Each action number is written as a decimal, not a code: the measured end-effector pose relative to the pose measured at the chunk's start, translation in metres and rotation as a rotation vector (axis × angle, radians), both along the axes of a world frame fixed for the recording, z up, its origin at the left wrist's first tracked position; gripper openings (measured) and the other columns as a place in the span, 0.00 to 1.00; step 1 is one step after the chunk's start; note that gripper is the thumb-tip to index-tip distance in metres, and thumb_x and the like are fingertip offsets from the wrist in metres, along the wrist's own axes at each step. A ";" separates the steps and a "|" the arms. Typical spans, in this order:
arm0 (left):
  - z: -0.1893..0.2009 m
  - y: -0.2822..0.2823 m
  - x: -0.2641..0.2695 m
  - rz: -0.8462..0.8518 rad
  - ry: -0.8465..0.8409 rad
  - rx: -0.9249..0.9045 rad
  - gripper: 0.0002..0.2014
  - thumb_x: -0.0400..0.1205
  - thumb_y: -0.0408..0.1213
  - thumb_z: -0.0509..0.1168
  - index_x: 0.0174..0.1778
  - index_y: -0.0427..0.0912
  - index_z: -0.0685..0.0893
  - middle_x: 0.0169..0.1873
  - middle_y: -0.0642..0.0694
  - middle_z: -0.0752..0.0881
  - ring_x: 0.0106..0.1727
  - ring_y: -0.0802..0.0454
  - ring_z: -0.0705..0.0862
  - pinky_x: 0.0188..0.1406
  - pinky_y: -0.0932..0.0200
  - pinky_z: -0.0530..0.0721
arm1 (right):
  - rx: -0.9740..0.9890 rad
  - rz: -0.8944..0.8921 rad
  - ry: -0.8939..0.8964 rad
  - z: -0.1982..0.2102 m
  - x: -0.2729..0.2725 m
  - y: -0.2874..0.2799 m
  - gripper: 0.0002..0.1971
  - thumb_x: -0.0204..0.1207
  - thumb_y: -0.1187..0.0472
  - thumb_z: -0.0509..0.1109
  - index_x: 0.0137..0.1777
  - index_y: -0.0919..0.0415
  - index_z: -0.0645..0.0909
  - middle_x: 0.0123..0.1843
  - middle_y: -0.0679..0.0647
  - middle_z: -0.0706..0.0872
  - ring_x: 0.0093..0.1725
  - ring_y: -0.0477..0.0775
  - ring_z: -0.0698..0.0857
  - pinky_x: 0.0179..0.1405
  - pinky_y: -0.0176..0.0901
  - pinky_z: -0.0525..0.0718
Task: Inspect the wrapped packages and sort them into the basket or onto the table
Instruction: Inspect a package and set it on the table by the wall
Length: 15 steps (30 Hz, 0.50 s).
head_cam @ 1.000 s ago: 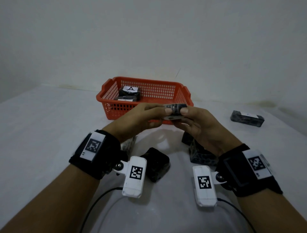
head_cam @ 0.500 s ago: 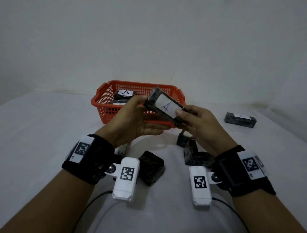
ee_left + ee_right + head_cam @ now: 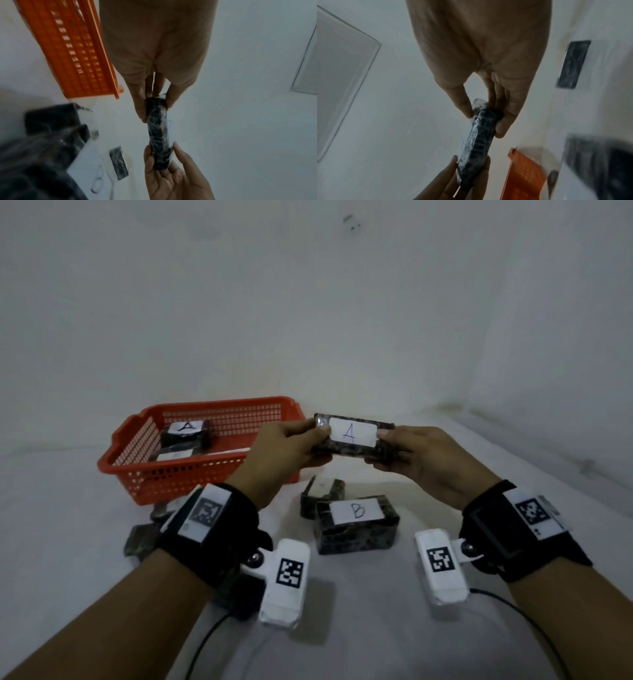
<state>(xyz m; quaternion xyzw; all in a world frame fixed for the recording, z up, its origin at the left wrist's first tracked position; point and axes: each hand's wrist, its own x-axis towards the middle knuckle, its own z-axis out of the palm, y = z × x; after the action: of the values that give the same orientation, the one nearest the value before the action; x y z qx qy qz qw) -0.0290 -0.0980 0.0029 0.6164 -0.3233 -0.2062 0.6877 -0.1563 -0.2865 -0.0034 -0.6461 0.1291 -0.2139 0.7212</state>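
Observation:
Both hands hold one dark wrapped package [image 3: 352, 436] in the air to the right of the orange basket [image 3: 144, 474], its white label marked A facing me. My left hand [image 3: 291, 443] pinches its left end and my right hand [image 3: 407, 450] pinches its right end. The left wrist view shows the package [image 3: 158, 129] edge-on between both sets of fingers, as does the right wrist view [image 3: 479, 140]. Inside the basket lie two dark packages, the top one [image 3: 186, 433] labelled A. On the table below my hands sits a package labelled B [image 3: 358, 523].
A smaller dark package [image 3: 322, 494] stands behind the B package. More dark packages lie at the left by my left wrist [image 3: 140, 539]. The white table [image 3: 376, 628] meets white walls behind and at the right. Camera cables trail near the front edge.
The package has turned from edge-on to label-up and level, rising to the right of the basket. The view has shifted, so the B package shows below my hands.

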 end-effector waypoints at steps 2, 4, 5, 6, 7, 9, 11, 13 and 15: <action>0.002 -0.036 -0.008 -0.002 0.026 0.012 0.12 0.88 0.34 0.68 0.59 0.28 0.90 0.57 0.31 0.91 0.53 0.44 0.93 0.59 0.52 0.92 | -0.011 -0.054 0.014 0.005 -0.015 -0.026 0.11 0.84 0.65 0.72 0.58 0.73 0.88 0.54 0.67 0.93 0.50 0.62 0.94 0.46 0.41 0.93; 0.003 -0.073 -0.015 -0.009 0.071 0.009 0.11 0.88 0.32 0.68 0.56 0.25 0.89 0.56 0.28 0.90 0.56 0.36 0.91 0.57 0.49 0.93 | -0.010 -0.107 0.043 0.010 -0.027 -0.051 0.11 0.84 0.64 0.72 0.58 0.73 0.88 0.55 0.68 0.93 0.48 0.62 0.94 0.44 0.40 0.92; 0.004 -0.094 -0.020 -0.017 0.092 0.009 0.11 0.87 0.31 0.68 0.54 0.24 0.88 0.54 0.28 0.89 0.54 0.35 0.91 0.54 0.50 0.94 | -0.003 -0.141 0.055 0.012 -0.034 -0.066 0.12 0.84 0.64 0.73 0.59 0.75 0.88 0.55 0.69 0.93 0.47 0.62 0.94 0.43 0.39 0.93; 0.004 -0.112 -0.024 -0.021 0.115 0.012 0.10 0.87 0.30 0.68 0.52 0.23 0.88 0.51 0.29 0.88 0.50 0.35 0.89 0.49 0.52 0.95 | 0.004 -0.171 0.070 0.014 -0.041 -0.079 0.13 0.84 0.65 0.73 0.61 0.76 0.87 0.55 0.68 0.92 0.46 0.61 0.94 0.42 0.39 0.93; 0.004 -0.132 -0.028 -0.024 0.140 0.018 0.09 0.86 0.28 0.68 0.51 0.23 0.87 0.49 0.29 0.87 0.47 0.35 0.89 0.44 0.54 0.94 | 0.013 -0.194 0.083 0.016 -0.047 -0.093 0.13 0.84 0.65 0.73 0.62 0.76 0.87 0.55 0.68 0.92 0.46 0.60 0.93 0.42 0.39 0.93; 0.005 -0.167 -0.036 -0.043 0.190 0.043 0.08 0.85 0.26 0.69 0.50 0.22 0.86 0.48 0.29 0.88 0.46 0.35 0.89 0.43 0.51 0.95 | 0.025 -0.230 0.116 0.018 -0.058 -0.118 0.13 0.85 0.65 0.72 0.63 0.74 0.87 0.58 0.69 0.91 0.49 0.61 0.92 0.44 0.40 0.95; 0.003 -0.201 -0.037 -0.078 0.197 0.091 0.08 0.83 0.27 0.70 0.52 0.24 0.85 0.51 0.30 0.89 0.49 0.35 0.91 0.50 0.43 0.94 | 0.039 -0.273 0.160 0.019 -0.066 -0.144 0.15 0.85 0.64 0.72 0.65 0.75 0.85 0.60 0.71 0.90 0.49 0.63 0.91 0.45 0.41 0.95; -0.001 -0.230 -0.036 -0.092 0.133 0.178 0.07 0.83 0.30 0.71 0.54 0.31 0.83 0.51 0.34 0.88 0.48 0.40 0.90 0.52 0.46 0.94 | 0.080 -0.318 0.189 0.016 -0.070 -0.168 0.17 0.84 0.65 0.73 0.66 0.77 0.84 0.60 0.72 0.89 0.48 0.64 0.91 0.39 0.40 0.95; -0.006 -0.258 -0.036 -0.094 0.094 0.228 0.10 0.83 0.31 0.71 0.59 0.32 0.84 0.52 0.36 0.87 0.50 0.41 0.90 0.53 0.47 0.94 | 0.127 -0.357 0.211 0.010 -0.070 -0.190 0.17 0.84 0.66 0.74 0.66 0.78 0.84 0.60 0.72 0.88 0.47 0.64 0.91 0.34 0.41 0.94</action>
<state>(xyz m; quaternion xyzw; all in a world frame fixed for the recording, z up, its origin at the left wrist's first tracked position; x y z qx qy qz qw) -0.0646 -0.3560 -0.0032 0.6644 -0.2939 -0.3024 0.6171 -0.2259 -0.4764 0.0069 -0.5852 0.3294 -0.2608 0.6936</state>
